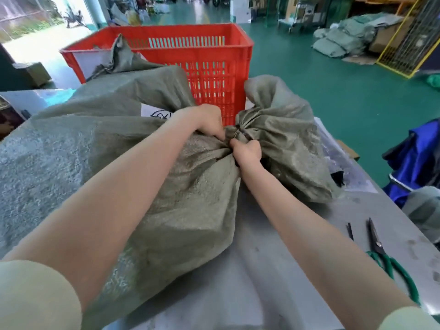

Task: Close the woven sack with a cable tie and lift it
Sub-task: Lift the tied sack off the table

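A bulky grey-green woven sack (181, 206) lies on its side on the metal table (273, 270). Its mouth is bunched into a narrow neck, and the loose top fabric (285, 139) fans out beyond it to the right. A thin dark cable tie (237, 134) circles the neck. My left hand (209, 120) pinches the neck from the far side. My right hand (246, 151) grips the gathered fabric from the near side, just below the tie. My fingers hide part of the tie.
A red slatted plastic crate (214, 67) stands right behind the sack, with another sack (121, 58) hanging out of it. Green-handled scissors (381, 248) and a short black tie offcut (350, 231) lie at the table's right. A blue cart (416, 158) stands beyond the right edge.
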Action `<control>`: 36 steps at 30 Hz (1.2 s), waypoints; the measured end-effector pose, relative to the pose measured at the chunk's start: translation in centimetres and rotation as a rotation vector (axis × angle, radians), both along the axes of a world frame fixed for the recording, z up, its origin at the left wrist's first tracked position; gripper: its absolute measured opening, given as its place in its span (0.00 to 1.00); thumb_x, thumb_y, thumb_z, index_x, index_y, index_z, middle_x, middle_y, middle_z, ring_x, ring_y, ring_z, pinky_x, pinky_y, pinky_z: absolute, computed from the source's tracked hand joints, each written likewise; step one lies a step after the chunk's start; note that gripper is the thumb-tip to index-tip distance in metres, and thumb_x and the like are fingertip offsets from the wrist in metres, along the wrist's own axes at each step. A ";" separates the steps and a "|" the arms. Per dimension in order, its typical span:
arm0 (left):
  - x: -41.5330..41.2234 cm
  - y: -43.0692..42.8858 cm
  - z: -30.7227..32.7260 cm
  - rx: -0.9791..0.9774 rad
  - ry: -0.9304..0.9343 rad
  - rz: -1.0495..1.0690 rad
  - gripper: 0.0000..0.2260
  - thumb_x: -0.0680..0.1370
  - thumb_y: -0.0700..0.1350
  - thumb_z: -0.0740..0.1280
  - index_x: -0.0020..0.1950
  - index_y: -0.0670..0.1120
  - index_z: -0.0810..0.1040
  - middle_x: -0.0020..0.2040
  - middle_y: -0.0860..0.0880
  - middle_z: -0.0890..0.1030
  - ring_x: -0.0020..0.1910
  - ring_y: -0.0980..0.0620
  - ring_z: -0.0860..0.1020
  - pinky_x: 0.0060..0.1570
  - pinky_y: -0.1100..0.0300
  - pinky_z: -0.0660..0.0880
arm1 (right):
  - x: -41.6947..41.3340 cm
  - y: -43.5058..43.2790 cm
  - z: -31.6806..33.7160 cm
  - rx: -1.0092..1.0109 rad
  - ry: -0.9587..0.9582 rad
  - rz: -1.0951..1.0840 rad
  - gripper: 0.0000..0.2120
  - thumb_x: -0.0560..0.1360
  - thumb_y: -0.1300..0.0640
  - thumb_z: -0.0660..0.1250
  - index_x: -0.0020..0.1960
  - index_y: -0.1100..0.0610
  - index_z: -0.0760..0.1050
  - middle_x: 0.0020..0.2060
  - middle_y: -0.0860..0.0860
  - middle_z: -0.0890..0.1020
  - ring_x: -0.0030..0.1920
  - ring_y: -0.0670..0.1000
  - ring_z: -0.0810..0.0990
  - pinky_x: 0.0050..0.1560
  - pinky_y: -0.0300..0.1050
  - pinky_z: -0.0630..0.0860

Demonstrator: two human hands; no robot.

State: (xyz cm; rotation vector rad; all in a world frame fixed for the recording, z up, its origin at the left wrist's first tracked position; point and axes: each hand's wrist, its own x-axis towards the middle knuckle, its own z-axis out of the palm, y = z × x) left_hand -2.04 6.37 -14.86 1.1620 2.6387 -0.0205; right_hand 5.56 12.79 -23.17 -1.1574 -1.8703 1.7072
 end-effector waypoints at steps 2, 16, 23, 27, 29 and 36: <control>-0.2 -0.4 1.5 0.090 0.000 0.014 0.16 0.73 0.48 0.70 0.56 0.40 0.81 0.57 0.42 0.81 0.56 0.45 0.77 0.56 0.56 0.72 | -0.4 0.1 1.7 0.084 0.034 -0.009 0.20 0.74 0.56 0.65 0.61 0.67 0.73 0.60 0.63 0.78 0.63 0.60 0.75 0.61 0.47 0.70; -2.6 -4.3 9.1 0.796 -0.095 0.306 0.05 0.74 0.47 0.67 0.39 0.49 0.74 0.38 0.48 0.74 0.32 0.55 0.70 0.31 0.64 0.66 | -4.7 1.4 17.9 0.702 0.186 0.333 0.09 0.74 0.59 0.60 0.49 0.61 0.76 0.42 0.57 0.73 0.44 0.53 0.72 0.38 0.43 0.65; -3.6 -4.3 5.3 1.037 -0.213 0.449 0.10 0.74 0.47 0.69 0.34 0.50 0.70 0.37 0.49 0.75 0.40 0.51 0.74 0.46 0.58 0.70 | -5.7 1.3 17.8 0.944 -0.169 0.386 0.23 0.70 0.51 0.67 0.59 0.64 0.73 0.54 0.58 0.78 0.54 0.58 0.77 0.49 0.46 0.73; -3.6 -4.0 5.3 1.034 -0.170 0.481 0.07 0.73 0.46 0.68 0.46 0.46 0.73 0.47 0.47 0.76 0.48 0.51 0.73 0.48 0.58 0.69 | -3.3 1.8 18.0 1.091 -0.310 0.287 0.36 0.69 0.36 0.64 0.66 0.61 0.67 0.65 0.59 0.73 0.64 0.62 0.72 0.63 0.58 0.70; -3.8 -4.2 4.9 1.031 -0.152 0.481 0.07 0.74 0.46 0.67 0.47 0.46 0.72 0.47 0.47 0.75 0.48 0.50 0.73 0.48 0.59 0.68 | -1.5 2.2 17.5 1.018 -0.385 0.373 0.48 0.64 0.31 0.66 0.73 0.60 0.57 0.71 0.59 0.67 0.68 0.62 0.68 0.66 0.62 0.67; -2.5 -5.5 4.5 0.816 -0.243 0.419 0.14 0.75 0.51 0.65 0.56 0.45 0.74 0.54 0.45 0.77 0.56 0.46 0.76 0.58 0.56 0.71 | -0.4 -0.5 12.0 1.090 -0.379 0.270 0.29 0.76 0.42 0.58 0.70 0.59 0.62 0.69 0.61 0.68 0.68 0.64 0.67 0.66 0.67 0.62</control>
